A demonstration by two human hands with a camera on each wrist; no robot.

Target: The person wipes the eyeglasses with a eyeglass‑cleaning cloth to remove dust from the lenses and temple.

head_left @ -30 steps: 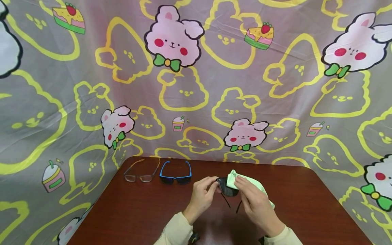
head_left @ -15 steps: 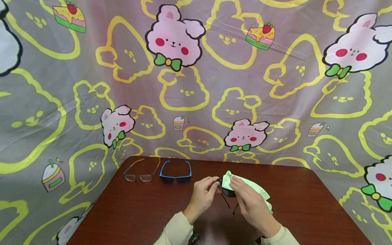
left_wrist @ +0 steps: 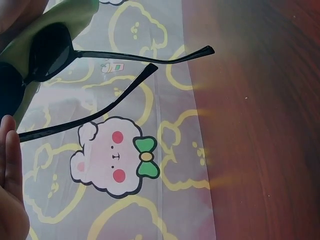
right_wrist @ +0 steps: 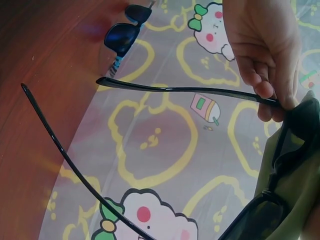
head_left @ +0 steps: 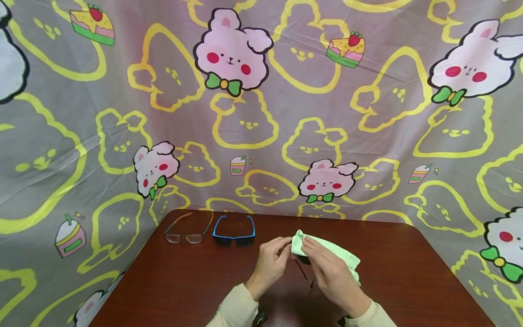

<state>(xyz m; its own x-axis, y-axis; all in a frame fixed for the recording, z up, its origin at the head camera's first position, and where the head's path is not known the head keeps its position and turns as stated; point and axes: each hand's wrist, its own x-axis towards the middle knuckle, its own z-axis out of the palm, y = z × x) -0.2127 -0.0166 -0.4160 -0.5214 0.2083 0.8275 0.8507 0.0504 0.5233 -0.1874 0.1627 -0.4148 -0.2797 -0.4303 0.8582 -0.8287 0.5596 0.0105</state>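
Black sunglasses (left_wrist: 52,50) are held up over the table, their temples unfolded and pointing back toward the person. My left hand (head_left: 270,260) pinches them at the left hinge, where thumb and fingertips meet in the right wrist view. Over the front of the lenses lies a light green cloth (head_left: 300,248), hiding most of them in the head view. My right hand (head_left: 333,272) holds this cloth, its fingers laid flat over it against the lenses. The cloth's loose end hangs out to the right, past the hand.
Blue-framed sunglasses (head_left: 234,240) and clear-lens glasses (head_left: 189,238) rest side by side at the back left of the brown table (head_left: 184,281). Behind the table hangs a curtain (head_left: 261,159) printed with cartoon bunnies, also wrapping round both sides.
My right hand has slid left with the cloth across the sunglasses, covering lens area that showed before. My left hand keeps its grip in nearly the same place.
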